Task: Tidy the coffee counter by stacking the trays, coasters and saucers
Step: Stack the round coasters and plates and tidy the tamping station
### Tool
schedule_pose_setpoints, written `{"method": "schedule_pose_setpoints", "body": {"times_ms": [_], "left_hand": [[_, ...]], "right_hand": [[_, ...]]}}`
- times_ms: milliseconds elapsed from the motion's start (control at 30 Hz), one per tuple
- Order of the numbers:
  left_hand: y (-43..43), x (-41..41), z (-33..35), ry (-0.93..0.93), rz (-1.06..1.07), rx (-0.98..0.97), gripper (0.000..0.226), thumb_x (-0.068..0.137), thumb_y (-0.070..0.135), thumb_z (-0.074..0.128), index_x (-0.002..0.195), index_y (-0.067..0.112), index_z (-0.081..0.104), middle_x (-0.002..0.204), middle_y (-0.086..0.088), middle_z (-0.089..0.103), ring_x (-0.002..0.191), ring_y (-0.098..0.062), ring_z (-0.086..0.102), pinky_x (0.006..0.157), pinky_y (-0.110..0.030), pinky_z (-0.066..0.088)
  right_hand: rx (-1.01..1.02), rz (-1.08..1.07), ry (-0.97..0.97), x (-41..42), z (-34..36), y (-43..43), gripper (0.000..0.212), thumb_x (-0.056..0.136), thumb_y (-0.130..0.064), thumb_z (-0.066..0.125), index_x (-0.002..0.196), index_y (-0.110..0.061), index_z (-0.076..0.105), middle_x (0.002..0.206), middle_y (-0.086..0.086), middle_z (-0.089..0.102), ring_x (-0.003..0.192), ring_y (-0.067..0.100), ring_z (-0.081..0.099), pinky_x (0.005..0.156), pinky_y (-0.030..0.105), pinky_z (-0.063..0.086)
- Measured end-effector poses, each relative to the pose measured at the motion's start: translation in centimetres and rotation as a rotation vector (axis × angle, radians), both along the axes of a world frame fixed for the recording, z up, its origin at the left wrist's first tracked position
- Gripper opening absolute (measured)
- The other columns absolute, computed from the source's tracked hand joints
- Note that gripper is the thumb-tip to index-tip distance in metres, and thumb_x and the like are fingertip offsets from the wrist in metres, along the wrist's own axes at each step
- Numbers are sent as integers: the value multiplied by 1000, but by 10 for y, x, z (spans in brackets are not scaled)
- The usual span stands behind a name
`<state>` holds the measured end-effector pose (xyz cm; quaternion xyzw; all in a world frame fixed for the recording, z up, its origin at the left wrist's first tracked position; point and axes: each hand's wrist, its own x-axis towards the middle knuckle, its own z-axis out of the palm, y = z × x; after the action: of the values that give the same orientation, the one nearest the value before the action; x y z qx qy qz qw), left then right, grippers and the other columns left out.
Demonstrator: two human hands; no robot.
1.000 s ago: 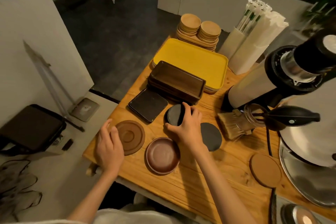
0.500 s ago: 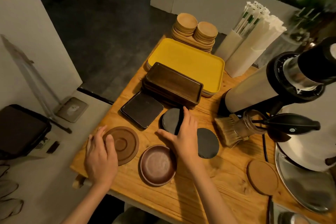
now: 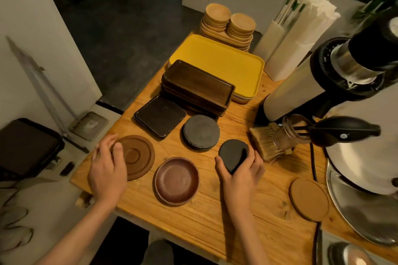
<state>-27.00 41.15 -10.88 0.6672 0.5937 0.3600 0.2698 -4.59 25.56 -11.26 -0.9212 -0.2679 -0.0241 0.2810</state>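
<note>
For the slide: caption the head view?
Right hand grips a dark coaster; left hand touches a saucer on the counter.

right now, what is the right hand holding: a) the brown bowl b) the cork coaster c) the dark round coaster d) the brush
C: the right hand has its thumb and fingers curled round the edge of the dark round coaster, next to the stack of matching coasters.

Bare counter (image 3: 215, 221) btwn brown saucer (image 3: 176, 180) & cork coaster (image 3: 309, 199) (brush (image 3: 267, 144) crowds behind).
</note>
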Motion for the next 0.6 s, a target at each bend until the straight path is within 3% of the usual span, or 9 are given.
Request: {"method": "schedule_pose_setpoints", "body": {"times_ms": [133,267,433,600], "left_hand": [[0,0,0,-5,0,17,55,94,53,23,125,18,52,122,-11,61,109,-33,56,78,-43,45],[-1,0,0,29,8,17,55,93,54,22,124,19,51,120,-12,60,106,-32,56,74,-39,42],[1,1,-1,56,5,31,56,92,55,22,123,19,51,116,-13,61,101,-32,58,70,-38,42],[3,1,-2,48,9,56,55,91,54,24,120,18,53,114,-13,63,98,-32,59,68,-36,43]], "right_hand": [[10,7,8,0,-1,-2,89,81,-60,67,144,-5,33,144,15,39,135,29,27,112,45,34],[163,43,59,1,1,-7,80,74,-54,77,130,-9,42,131,9,48,126,25,35,104,40,40],[369,-7,205,1,9,-10,74,62,-64,76,115,-28,38,115,-8,43,114,11,38,96,38,46],[441,114,219,-1,21,17,80,63,-67,75,121,-26,38,119,-8,40,115,9,39,94,31,43]]}}
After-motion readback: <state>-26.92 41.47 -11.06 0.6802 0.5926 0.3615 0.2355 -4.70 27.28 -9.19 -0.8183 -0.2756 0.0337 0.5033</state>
